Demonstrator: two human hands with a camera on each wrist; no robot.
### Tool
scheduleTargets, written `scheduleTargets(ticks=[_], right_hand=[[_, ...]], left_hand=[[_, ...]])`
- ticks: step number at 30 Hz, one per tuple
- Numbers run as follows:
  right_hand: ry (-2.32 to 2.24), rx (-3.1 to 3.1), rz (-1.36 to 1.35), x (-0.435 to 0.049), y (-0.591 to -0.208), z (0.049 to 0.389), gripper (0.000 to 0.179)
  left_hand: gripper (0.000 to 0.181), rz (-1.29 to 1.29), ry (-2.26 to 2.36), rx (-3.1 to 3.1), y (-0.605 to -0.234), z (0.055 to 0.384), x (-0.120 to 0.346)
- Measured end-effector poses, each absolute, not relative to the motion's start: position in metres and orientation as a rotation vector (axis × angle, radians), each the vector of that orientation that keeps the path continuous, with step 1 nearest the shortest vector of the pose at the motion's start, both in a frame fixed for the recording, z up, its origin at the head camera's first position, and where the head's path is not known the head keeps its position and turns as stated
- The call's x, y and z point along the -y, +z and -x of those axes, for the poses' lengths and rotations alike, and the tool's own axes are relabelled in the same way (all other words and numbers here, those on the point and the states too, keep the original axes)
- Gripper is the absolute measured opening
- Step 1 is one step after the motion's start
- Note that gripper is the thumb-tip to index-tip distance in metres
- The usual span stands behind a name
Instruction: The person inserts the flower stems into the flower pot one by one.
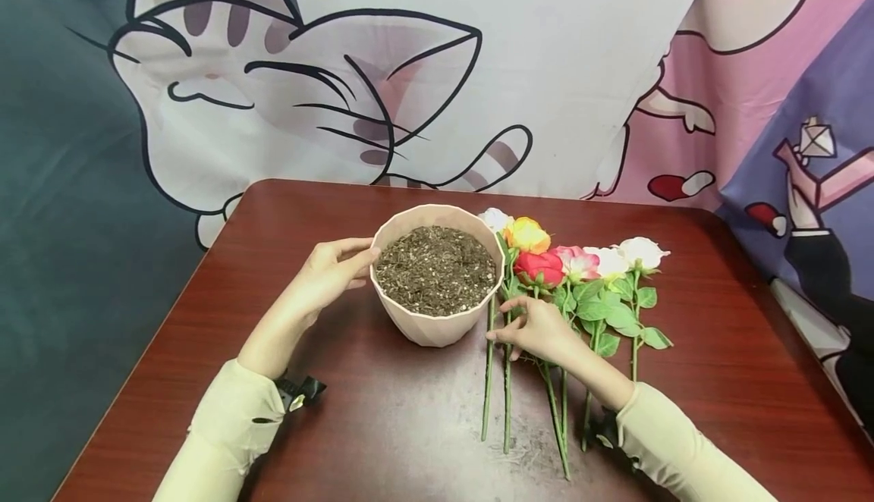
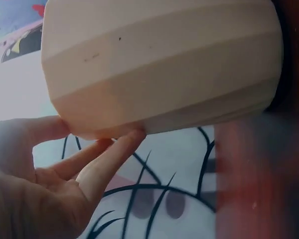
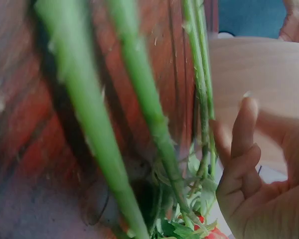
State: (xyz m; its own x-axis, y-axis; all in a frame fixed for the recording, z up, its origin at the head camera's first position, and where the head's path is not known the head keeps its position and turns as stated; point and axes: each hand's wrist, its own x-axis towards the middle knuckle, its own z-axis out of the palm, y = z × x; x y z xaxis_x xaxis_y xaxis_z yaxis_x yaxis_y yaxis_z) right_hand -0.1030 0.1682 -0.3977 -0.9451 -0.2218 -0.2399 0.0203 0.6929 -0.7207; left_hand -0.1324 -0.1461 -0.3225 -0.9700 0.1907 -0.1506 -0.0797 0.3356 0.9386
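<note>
A pale faceted flowerpot [image 1: 433, 331] filled with dark soil [image 1: 437, 271] stands upright on the table. At its left side, my left hand [image 1: 321, 278] touches the wall near the rim with straight fingers [image 2: 107, 162], as the left wrist view shows. Right of the pot lie several artificial roses, among them a red rose [image 1: 539, 268], a yellow rose [image 1: 527, 235] and a white rose [image 1: 642, 253]. My right hand [image 1: 546, 331] hovers over their stems, fingers loosely bent. Its fingertips [image 3: 247, 107] are beside two green stems [image 3: 203, 89], with nothing held between them.
The brown table [image 1: 382, 426] ends at a cartoon-printed backdrop [image 1: 580, 70] behind the pot. Green leaves [image 1: 608, 311] spread among the roses, and the rose stems point toward the near edge. Both wrists wear dark straps.
</note>
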Motion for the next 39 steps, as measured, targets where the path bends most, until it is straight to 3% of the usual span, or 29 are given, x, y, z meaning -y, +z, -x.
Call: scheduleTargets(ticks=[3, 11, 17, 28, 39], right_hand=[[-1.073, -2.588, 0.057, -0.165, -0.399, 0.104, 0.041], [-1.035, -2.54, 0.112, -0.155, -0.401, 0.109, 0.041], [-1.153, -2.375, 0.18, -0.159, -0.408, 0.114, 0.014], [-1.499, -1.981, 0.219, -0.169, -0.397, 0.118, 0.033], [-1.468, -2.08, 0.516, -0.184, -0.36, 0.121, 0.026]], left_hand=[[0.049, -0.069, 1.776, -2.259, -0.325, 0.133, 0.146], [0.049, -0.003, 1.885, -2.134, -0.329, 0.135, 0.147], [0.047, 0.033, 1.908, -2.126, -0.331, 0.133, 0.143], [0.041, 0.029, 1.834, -2.336, -0.331, 0.127, 0.139], [0.04, 0.069, 1.857, -2.365, -0.336, 0.126, 0.137]])
